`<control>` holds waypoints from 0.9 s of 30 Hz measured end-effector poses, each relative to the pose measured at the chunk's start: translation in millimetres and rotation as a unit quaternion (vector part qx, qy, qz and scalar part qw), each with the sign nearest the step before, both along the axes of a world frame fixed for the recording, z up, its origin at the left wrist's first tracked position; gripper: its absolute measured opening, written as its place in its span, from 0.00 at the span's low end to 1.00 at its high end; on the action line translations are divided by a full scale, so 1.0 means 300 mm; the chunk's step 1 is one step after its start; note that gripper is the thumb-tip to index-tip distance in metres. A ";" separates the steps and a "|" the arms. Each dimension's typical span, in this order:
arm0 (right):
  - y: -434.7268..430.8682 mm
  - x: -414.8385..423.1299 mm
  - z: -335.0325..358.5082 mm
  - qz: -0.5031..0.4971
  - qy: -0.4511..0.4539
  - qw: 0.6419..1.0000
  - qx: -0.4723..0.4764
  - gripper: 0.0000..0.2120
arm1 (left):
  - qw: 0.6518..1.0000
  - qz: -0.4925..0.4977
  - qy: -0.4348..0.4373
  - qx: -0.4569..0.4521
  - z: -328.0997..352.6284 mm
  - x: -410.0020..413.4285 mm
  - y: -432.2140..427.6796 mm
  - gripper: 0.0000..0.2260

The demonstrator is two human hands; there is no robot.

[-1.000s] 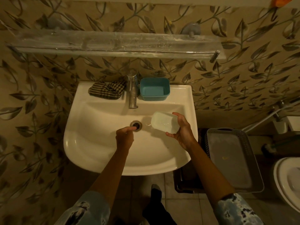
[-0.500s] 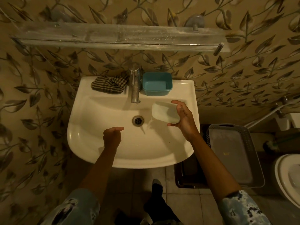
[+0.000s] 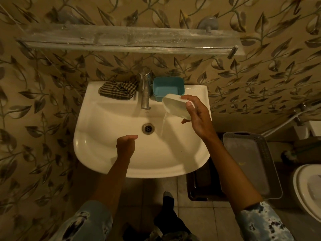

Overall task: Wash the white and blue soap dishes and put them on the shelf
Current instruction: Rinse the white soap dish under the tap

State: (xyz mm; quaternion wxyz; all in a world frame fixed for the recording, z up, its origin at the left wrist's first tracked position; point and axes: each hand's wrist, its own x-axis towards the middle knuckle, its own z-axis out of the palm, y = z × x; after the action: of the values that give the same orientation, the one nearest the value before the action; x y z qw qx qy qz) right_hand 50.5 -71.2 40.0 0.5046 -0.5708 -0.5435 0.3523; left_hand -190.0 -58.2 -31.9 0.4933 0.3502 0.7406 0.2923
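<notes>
The right hand (image 3: pixel 196 117) grips the white soap dish (image 3: pixel 175 106) over the back right part of the basin, thumb on the dish's far edge and fingers curled round its near side. The dish is tipped down to the left, and a thin stream of water (image 3: pixel 164 122) runs from its low corner into the bowl below. The left hand (image 3: pixel 126 145) hangs lower and nearer the person, its fingers curled into a fist that holds nothing, the knuckles turned toward the drain (image 3: pixel 148 128), which lies just beyond it and between the 2 hands. Just behind the right hand's fingertips the blue soap dish (image 3: pixel 168 88) sits upright on the back ledge of the sink (image 3: pixel 83 143); the raised white dish overlaps its near right corner in this view, and I cannot tell whether the 2 dishes touch. To the left of the blue dish stands the metal tap (image 3: pixel 145 91), and left of that, well beyond the left hand, a crumpled checked cloth (image 3: pixel 118 89) lies on the ledge. Higher on the leaf-patterned wall, far past both hands, the glass shelf (image 3: pixel 121 40) runs across with nothing on it. Beyond the right forearm a grey plastic basket (image 3: pixel 250 164) rests on the floor beside the sink, with the white rim of a toilet (image 3: pixel 307 188) further right. Between the forearms, low down, 1 dark-socked foot (image 3: pixel 168 200) stands on the floor tiles.
</notes>
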 end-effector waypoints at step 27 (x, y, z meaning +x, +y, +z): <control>-0.029 -0.051 -0.060 0.015 -0.176 0.979 0.099 0.13 | 0.999 0.013 -0.019 -0.025 -0.024 0.009 -0.017 0.08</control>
State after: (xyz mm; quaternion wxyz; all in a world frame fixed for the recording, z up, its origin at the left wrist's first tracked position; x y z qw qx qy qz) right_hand 35.1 -80.0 22.1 0.4493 -0.5629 -0.6648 0.1984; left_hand -187.3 -63.4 -39.2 0.5123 0.3219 0.7426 0.2871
